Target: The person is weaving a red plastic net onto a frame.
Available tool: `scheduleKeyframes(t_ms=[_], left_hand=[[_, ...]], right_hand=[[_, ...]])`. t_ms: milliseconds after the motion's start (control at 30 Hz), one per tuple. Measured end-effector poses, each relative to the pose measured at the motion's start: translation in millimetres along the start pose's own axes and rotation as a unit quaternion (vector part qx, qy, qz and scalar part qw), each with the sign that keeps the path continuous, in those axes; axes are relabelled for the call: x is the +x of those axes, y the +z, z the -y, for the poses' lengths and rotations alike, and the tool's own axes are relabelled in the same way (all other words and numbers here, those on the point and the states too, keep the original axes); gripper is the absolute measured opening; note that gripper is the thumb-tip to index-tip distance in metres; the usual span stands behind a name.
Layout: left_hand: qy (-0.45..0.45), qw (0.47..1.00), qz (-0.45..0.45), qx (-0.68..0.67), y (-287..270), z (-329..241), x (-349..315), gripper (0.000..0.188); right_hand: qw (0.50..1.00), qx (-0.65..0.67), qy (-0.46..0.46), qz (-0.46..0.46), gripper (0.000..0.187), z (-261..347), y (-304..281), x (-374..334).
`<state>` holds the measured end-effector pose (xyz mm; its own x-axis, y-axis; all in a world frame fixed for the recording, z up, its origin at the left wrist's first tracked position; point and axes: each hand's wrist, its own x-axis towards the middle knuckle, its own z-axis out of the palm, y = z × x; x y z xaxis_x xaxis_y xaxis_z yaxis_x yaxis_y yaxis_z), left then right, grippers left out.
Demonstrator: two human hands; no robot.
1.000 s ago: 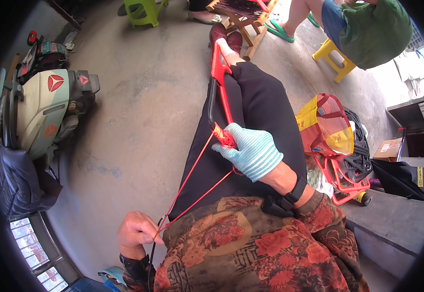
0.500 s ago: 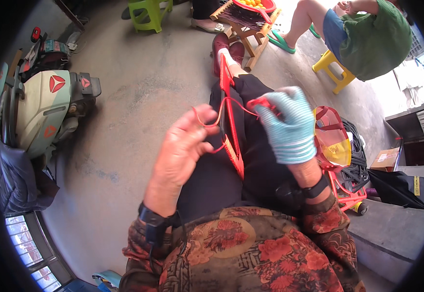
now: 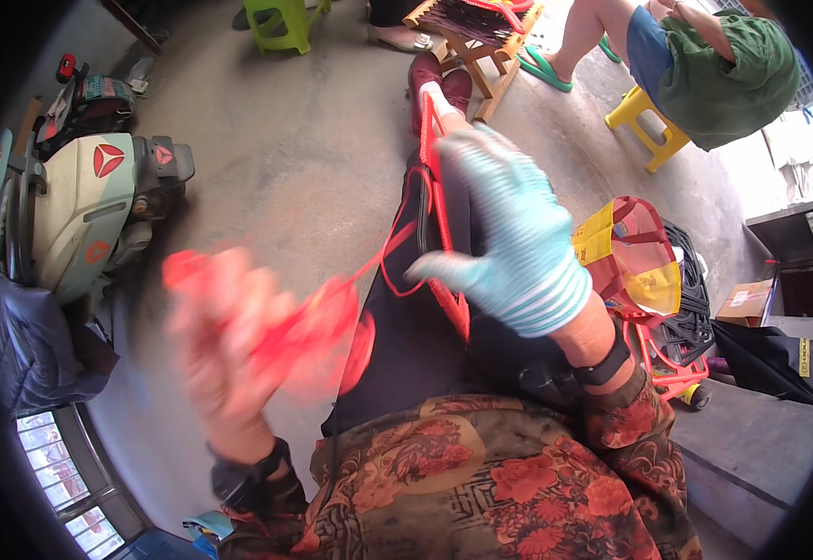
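A long, narrow red frame [image 3: 444,238] with a dark inner edge lies along my thighs, red cord wound around part of its near end. My left hand [image 3: 229,336], bare and smeared by motion, is off to the left of my legs with a loose bundle of red cord [image 3: 318,317] in it. From that bundle a strand runs across to the frame and loops beside it. Over the frame's right side is my right hand [image 3: 514,247], in a pale blue ribbed glove, its thumb spread from the fingers and no cord visible in it.
To my right stand a red and yellow bag [image 3: 644,261], a coil of black cord [image 3: 686,299] and a red metal frame [image 3: 672,373]. Ahead are a wooden folding stool [image 3: 481,42] and a person on a yellow stool [image 3: 649,126]. A scooter [image 3: 80,210] is parked at left.
My left hand has swung left and down, away from the frame, and now carries the red bundle. My right hand, which held the red bundle, has moved left over the frame and opened.
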<state>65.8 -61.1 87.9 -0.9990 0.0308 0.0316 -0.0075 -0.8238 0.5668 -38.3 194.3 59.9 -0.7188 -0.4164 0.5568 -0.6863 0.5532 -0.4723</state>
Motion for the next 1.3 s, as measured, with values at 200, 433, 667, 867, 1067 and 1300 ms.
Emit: scheduleKeyframes(t_ms=[200,433,667,867,1067,1300], left_hand=[[0.131,0.971,0.158,-0.125,30,-112,-39,0.030],[0.074,0.972,-0.132,0.182,-47,-32,-11,0.024],[-0.074,0.879,-0.068,0.467,-20,101,17,0.027],[-0.023,0.833,-0.122,0.540,-12,112,26,0.025],[-0.002,0.959,-0.130,0.253,-6,60,37,0.037],[-0.024,0.834,-0.099,0.542,-28,52,42,0.027]], right_hand=[[0.915,0.330,0.026,0.229,0.011,30,-5,17],[0.650,0.719,0.206,0.132,0.019,18,-69,-54],[0.654,0.727,0.127,0.169,0.020,29,-85,-71],[0.617,0.748,0.197,0.148,0.017,35,-110,-87],[0.789,0.566,0.217,-0.106,0.023,-10,-95,-23],[0.991,0.033,0.114,0.058,0.017,-44,-6,-28]])
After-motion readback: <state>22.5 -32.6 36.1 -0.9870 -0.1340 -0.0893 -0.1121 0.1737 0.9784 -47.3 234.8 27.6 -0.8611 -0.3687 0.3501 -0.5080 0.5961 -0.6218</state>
